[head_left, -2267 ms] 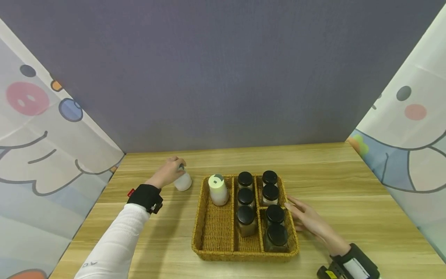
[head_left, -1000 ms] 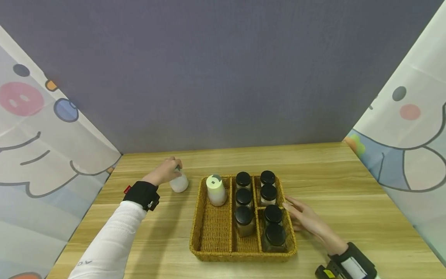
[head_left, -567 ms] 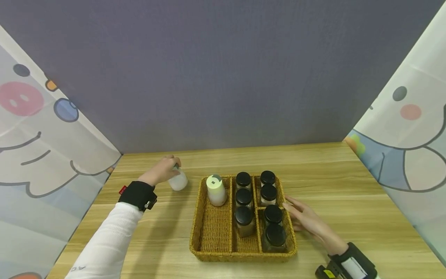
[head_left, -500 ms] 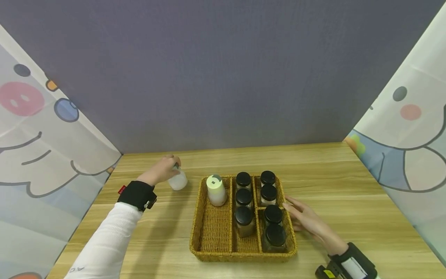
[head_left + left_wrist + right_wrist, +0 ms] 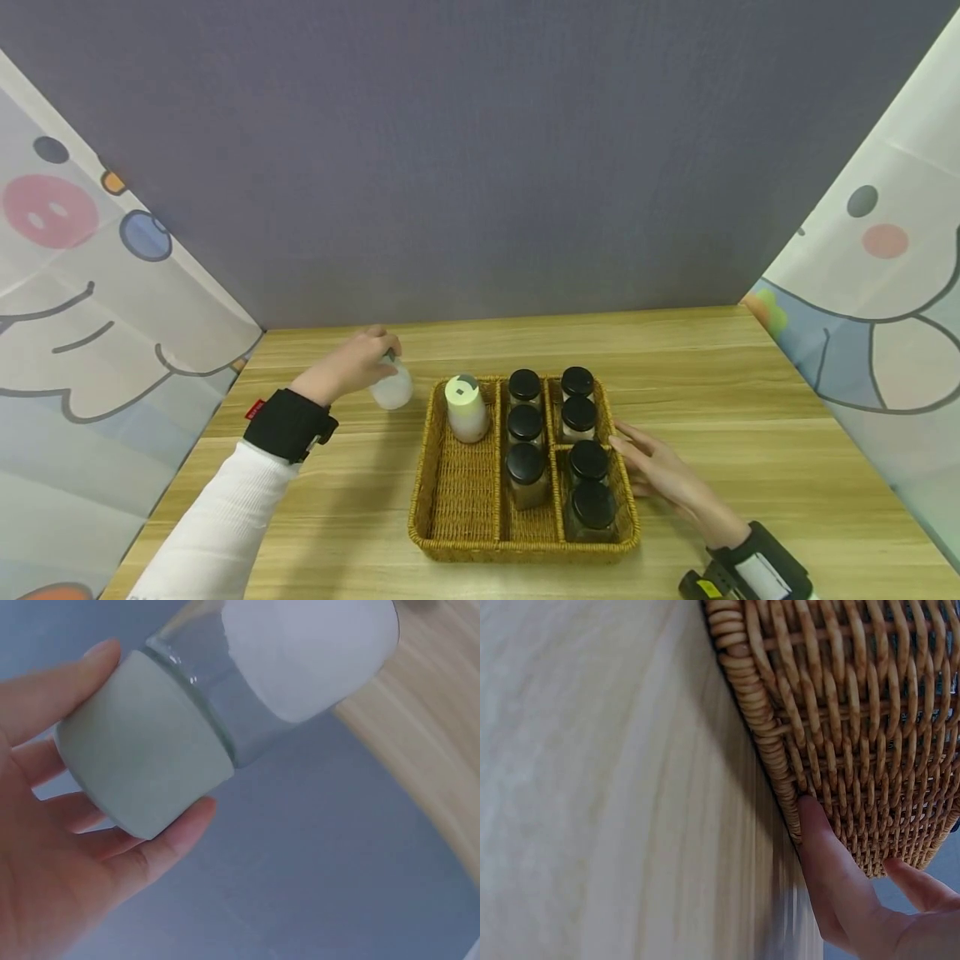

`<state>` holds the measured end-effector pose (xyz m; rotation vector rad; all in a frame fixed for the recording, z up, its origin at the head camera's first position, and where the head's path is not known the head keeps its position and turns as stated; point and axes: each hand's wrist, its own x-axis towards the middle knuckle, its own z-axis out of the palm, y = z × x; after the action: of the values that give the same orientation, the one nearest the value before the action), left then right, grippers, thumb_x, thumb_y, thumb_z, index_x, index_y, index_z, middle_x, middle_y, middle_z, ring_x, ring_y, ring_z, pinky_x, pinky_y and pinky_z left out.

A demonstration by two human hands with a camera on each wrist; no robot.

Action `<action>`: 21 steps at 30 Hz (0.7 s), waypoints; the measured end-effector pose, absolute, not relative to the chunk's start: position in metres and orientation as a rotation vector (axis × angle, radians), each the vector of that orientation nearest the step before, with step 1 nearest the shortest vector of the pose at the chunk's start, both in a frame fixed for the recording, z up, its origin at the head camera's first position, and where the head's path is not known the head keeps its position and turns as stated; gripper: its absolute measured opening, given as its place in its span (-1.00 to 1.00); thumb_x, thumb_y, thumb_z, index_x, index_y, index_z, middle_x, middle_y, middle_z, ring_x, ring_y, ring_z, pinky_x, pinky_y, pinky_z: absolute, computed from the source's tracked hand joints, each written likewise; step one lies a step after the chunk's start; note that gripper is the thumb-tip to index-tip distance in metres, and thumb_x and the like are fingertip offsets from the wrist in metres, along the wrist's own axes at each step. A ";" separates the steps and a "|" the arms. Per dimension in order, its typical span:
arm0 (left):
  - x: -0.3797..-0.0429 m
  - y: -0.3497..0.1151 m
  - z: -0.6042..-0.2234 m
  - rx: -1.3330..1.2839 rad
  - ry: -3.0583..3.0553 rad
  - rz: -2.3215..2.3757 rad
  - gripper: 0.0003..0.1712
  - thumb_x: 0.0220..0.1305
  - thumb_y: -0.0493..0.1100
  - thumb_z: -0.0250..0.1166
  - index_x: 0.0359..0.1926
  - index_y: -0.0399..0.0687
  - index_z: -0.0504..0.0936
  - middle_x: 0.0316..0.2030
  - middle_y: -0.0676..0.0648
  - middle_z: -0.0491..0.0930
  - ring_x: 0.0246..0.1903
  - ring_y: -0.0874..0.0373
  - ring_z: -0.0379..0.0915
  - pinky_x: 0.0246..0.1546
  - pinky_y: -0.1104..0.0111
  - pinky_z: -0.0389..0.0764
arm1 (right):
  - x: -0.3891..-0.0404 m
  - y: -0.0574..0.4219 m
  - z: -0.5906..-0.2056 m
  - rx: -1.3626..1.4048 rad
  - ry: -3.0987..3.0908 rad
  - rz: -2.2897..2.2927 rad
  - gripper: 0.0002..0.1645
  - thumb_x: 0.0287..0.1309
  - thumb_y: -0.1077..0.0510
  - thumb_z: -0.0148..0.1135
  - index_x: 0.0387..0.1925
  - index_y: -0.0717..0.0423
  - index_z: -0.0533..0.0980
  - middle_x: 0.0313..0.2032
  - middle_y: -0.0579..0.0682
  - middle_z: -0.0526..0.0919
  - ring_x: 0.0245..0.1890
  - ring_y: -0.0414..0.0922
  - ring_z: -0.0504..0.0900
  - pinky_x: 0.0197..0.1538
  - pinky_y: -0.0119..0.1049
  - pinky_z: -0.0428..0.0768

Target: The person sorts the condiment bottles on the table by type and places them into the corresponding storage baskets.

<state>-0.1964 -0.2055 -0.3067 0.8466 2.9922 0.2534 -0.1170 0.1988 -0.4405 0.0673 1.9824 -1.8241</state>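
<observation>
My left hand (image 5: pixel 351 363) grips a glass seasoning jar (image 5: pixel 392 390) by its cap, left of the basket. In the left wrist view the pale green cap (image 5: pixel 142 750) sits between thumb and fingers, and white contents (image 5: pixel 315 652) fill the lower glass. The jar is tilted; whether its base touches the table cannot be told. With fairly straight fingers, my right hand (image 5: pixel 667 475) rests against the right side of the divided wicker basket (image 5: pixel 457 550). The right wrist view has its fingertips on the woven outer wall (image 5: pixel 855 742).
In the basket's left compartment a jar with a pale yellow-green cap (image 5: pixel 467 408) stands at the back. Several black-lidded jars (image 5: pixel 527 463) fill the middle and right compartments. A grey wall (image 5: pixel 480 167) rises behind the wooden table (image 5: pixel 697 358).
Over the last second the left hand and its jar shift slightly left, then back to the right. The basket and right hand stay in place.
</observation>
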 end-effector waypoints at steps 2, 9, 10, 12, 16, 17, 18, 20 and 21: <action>-0.193 -0.202 -0.303 0.873 2.994 0.233 -0.77 0.07 -0.30 0.25 -0.21 -0.29 0.51 -0.21 -0.26 0.42 -0.18 -0.14 0.35 -0.30 0.21 0.51 | -0.117 0.199 -0.440 0.067 1.988 -1.822 -0.17 0.22 -0.07 -0.05 0.33 0.22 -0.14 0.21 0.50 -0.02 -0.06 0.17 0.48 -0.19 -0.09 0.58; -0.182 -0.189 -0.293 0.907 2.995 0.196 -0.75 0.06 -0.27 0.27 -0.20 -0.27 0.52 -0.22 -0.22 0.42 -0.17 -0.11 0.35 -0.28 0.21 0.51 | -0.116 0.198 -0.441 0.071 1.998 -1.824 -0.18 0.22 -0.06 -0.05 0.33 0.22 -0.12 0.21 0.49 -0.02 -0.03 0.19 0.46 -0.19 -0.09 0.58; -0.181 -0.188 -0.291 0.910 2.992 0.195 -0.75 0.06 -0.27 0.27 -0.20 -0.26 0.52 -0.22 -0.22 0.42 -0.17 -0.11 0.35 -0.28 0.21 0.51 | -0.116 0.198 -0.441 0.072 1.996 -1.825 -0.18 0.22 -0.06 -0.05 0.33 0.22 -0.12 0.21 0.49 -0.02 -0.03 0.18 0.46 -0.19 -0.09 0.58; -0.178 -0.186 -0.289 0.931 2.987 0.198 -0.76 0.05 -0.27 0.27 -0.21 -0.26 0.52 -0.23 -0.21 0.43 -0.18 -0.10 0.35 -0.29 0.22 0.51 | -0.117 0.198 -0.441 0.076 1.993 -1.828 -0.18 0.22 -0.06 -0.04 0.33 0.22 -0.12 0.22 0.48 -0.02 -0.03 0.18 0.46 -0.19 -0.08 0.58; -0.173 -0.182 -0.285 0.967 2.994 0.193 -0.76 0.03 -0.28 0.28 -0.23 -0.25 0.53 -0.24 -0.20 0.44 -0.20 -0.08 0.36 -0.30 0.24 0.52 | -0.117 0.198 -0.441 0.077 1.995 -1.822 -0.18 0.22 -0.07 -0.04 0.33 0.21 -0.12 0.23 0.47 -0.04 -0.03 0.17 0.46 -0.19 -0.09 0.58; -0.172 -0.181 -0.284 0.968 2.996 0.189 -0.76 0.03 -0.28 0.28 -0.23 -0.24 0.53 -0.24 -0.20 0.44 -0.20 -0.08 0.36 -0.30 0.25 0.52 | -0.117 0.198 -0.441 0.078 1.998 -1.818 -0.18 0.22 -0.07 -0.04 0.33 0.21 -0.12 0.23 0.47 -0.04 -0.03 0.17 0.46 -0.19 -0.09 0.58; -0.171 -0.180 -0.283 0.967 2.994 0.185 -0.76 0.03 -0.27 0.28 -0.22 -0.24 0.53 -0.23 -0.19 0.44 -0.20 -0.08 0.36 -0.31 0.26 0.52 | -0.117 0.198 -0.441 0.078 1.997 -1.816 -0.18 0.22 -0.07 -0.05 0.33 0.21 -0.12 0.23 0.46 -0.04 -0.03 0.17 0.46 -0.19 -0.09 0.58; -0.168 -0.179 -0.281 0.964 2.992 0.175 -0.75 0.04 -0.27 0.28 -0.21 -0.24 0.53 -0.23 -0.19 0.44 -0.19 -0.08 0.36 -0.30 0.26 0.51 | -0.117 0.199 -0.441 0.078 1.999 -1.813 -0.17 0.22 -0.08 -0.05 0.33 0.20 -0.13 0.23 0.46 -0.04 -0.03 0.18 0.46 -0.19 -0.09 0.58; -0.167 -0.178 -0.280 0.962 2.988 0.171 -0.75 0.05 -0.27 0.27 -0.20 -0.24 0.52 -0.22 -0.19 0.44 -0.19 -0.08 0.36 -0.31 0.27 0.51 | -0.117 0.199 -0.441 0.077 1.999 -1.812 -0.17 0.22 -0.08 -0.05 0.33 0.21 -0.13 0.23 0.47 -0.04 -0.03 0.18 0.46 -0.19 -0.09 0.58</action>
<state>-0.1671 -0.1781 -0.2803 0.9623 2.9882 0.1715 -0.1174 0.1987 -0.4409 0.0771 1.9987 -1.8122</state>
